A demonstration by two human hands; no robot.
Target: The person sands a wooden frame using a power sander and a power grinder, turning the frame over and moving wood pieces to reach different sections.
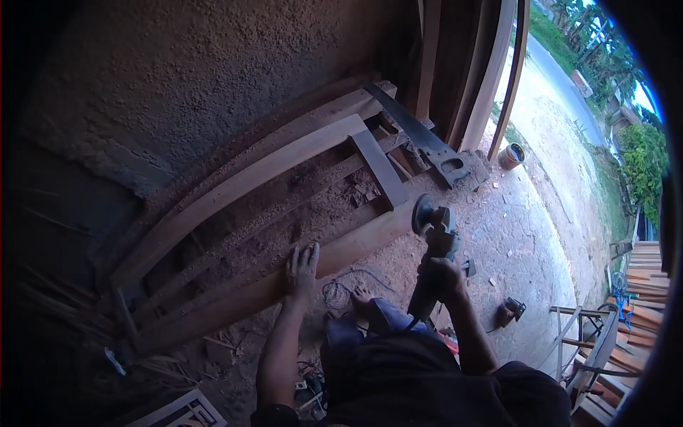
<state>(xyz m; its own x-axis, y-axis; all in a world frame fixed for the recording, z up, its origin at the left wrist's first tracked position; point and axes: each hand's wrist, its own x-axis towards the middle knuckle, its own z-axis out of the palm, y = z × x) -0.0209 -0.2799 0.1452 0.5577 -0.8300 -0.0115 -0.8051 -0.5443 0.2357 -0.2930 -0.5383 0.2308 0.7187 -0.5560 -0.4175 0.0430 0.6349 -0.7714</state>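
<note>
My right hand [444, 275] is closed around the body of an angle grinder [442, 240], whose round disc points up and left, near the right end of a wooden frame [347, 251]. The disc seems apart from the wood. My left hand [302, 269] lies with its fingers over the near rail of that long rectangular frame and holds no tool. The frame rests on dusty timber pieces strewn with shavings. A handsaw [416, 131] lies across the timber beyond the frame's right end, its handle towards the right.
A rough wall [213, 80] rises behind the frame. Upright boards [488, 80] stand at the upper right, by a small bucket [511, 156]. Cords run near my feet. Another power tool [510, 312] sits on the floor at right, near a wooden stand [592, 341].
</note>
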